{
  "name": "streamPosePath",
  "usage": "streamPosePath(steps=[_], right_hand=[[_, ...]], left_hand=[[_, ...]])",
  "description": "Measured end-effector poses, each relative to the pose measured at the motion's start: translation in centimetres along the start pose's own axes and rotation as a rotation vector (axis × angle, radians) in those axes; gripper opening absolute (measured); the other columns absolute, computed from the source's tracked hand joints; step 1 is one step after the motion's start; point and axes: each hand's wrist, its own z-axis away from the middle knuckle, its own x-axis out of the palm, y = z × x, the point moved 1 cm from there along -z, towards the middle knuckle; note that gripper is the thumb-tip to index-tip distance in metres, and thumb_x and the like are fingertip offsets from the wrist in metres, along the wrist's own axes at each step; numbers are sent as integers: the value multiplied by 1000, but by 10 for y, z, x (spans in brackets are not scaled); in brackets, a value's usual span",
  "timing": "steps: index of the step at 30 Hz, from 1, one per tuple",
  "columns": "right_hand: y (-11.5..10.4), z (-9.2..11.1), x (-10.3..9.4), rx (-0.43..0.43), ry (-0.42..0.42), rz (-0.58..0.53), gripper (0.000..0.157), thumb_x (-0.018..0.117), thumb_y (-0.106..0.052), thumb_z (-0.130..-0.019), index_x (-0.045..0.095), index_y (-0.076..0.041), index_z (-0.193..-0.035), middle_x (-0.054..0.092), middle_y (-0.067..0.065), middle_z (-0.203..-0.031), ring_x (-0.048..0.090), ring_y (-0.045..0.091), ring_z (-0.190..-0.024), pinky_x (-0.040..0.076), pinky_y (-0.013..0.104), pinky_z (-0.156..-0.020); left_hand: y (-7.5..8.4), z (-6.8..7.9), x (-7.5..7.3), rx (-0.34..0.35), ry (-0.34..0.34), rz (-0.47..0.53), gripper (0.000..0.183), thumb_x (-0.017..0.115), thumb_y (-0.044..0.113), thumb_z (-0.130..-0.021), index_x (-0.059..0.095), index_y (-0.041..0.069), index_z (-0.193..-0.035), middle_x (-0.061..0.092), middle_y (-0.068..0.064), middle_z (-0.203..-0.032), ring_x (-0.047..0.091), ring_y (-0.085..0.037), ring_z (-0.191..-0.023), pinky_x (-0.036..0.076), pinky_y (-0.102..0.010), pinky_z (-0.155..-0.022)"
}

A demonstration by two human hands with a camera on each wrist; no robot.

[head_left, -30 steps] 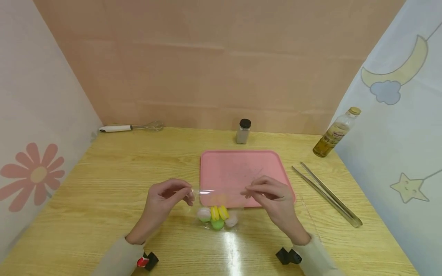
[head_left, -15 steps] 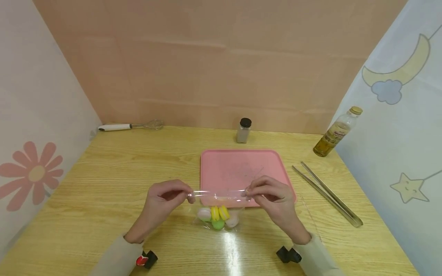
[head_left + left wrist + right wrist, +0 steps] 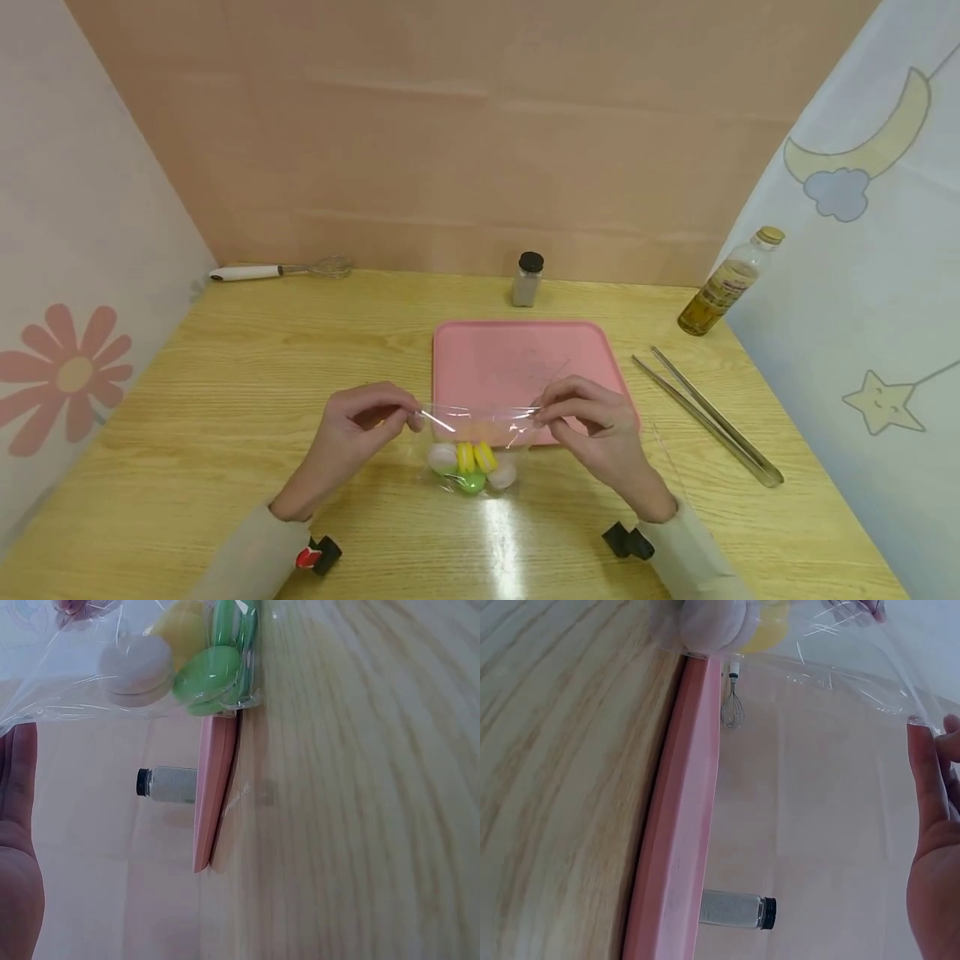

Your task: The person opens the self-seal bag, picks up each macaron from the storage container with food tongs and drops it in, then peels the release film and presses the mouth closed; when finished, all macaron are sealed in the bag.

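Observation:
A clear plastic bag (image 3: 487, 421) hangs between my two hands, its upper edge stretched across. Several macarons lie at its bottom: yellow ones (image 3: 475, 457), a green one (image 3: 471, 482) and pale ones (image 3: 442, 458). My left hand (image 3: 358, 437) pinches the bag's upper left corner between thumb and fingers. At the upper right corner, my right hand (image 3: 596, 425) pinches the film the same way. From the left wrist, the bag's lower edge shows close to the table, with another green macaron (image 3: 229, 622) beside the round one; whether it touches the wood I cannot tell.
Behind the bag lies a pink tray (image 3: 517, 358). Metal tongs (image 3: 708, 417) rest to its right. A black-capped jar (image 3: 527, 282) stands behind it, an oil bottle (image 3: 727, 287) at the back right, and a whisk (image 3: 281, 271) lies at the back left.
The bag's top was rolled into a tube-like band half a second ago; now it looks flatter and stretched. The macarons sit slightly higher in view. Both hands keep their hold.

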Motion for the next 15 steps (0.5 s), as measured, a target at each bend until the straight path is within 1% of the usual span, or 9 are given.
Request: streamPosePath(steps=[2, 3, 7, 10, 13, 15], right_hand=[[1, 0, 0, -8, -6, 34, 26, 60, 24, -83, 75, 5, -93, 65, 23, -98, 65, 27, -95, 55, 30, -85], [1, -1, 0, -10, -10, 54, 27, 60, 24, -82, 75, 5, -93, 65, 22, -98, 65, 27, -95, 55, 30, -85], [1, -2, -1, -25, -22, 112, 34, 57, 28, -76, 75, 5, -94, 65, 21, -97, 64, 27, -94, 53, 26, -83], [0, -3, -2, -36, -26, 124, 36, 52, 28, -76, 74, 6, -94, 65, 20, -96, 63, 27, -93, 52, 26, -82], [-1, -3, -2, -40, -25, 118, 35, 49, 27, -79, 73, 7, -94, 64, 21, -96, 63, 28, -90, 52, 26, -81], [-2, -3, -1, -35, -21, 122, 30, 53, 26, -81, 73, 8, -95, 64, 22, -96, 63, 28, -90, 54, 27, -82]], left_hand=[[-1, 0, 0, -8, 8, -15, 27, 60, -21, -90, 73, -1, -103, 71, -13, -92, 69, -23, -81, 59, -35, -75], [-1, 1, 1, -1, 8, -13, 26, 60, -21, -90, 72, -3, -103, 71, -13, -92, 69, -23, -81, 58, -35, -75], [0, -1, 2, 52, -6, 28, 25, 55, -23, -92, 69, -9, -108, 70, -18, -94, 69, -23, -84, 58, -33, -77], [2, -3, 4, 74, -5, 32, 22, 57, -20, -92, 67, -12, -109, 69, -20, -96, 68, -23, -86, 57, -32, -78], [4, -4, 6, 44, 27, -17, 16, 67, -14, -91, 69, -10, -106, 70, -18, -96, 68, -23, -86, 57, -31, -78], [4, -4, 8, 16, 54, -52, 17, 72, -13, -87, 71, -8, -103, 70, -18, -95, 68, -23, -85, 58, -31, -78]])
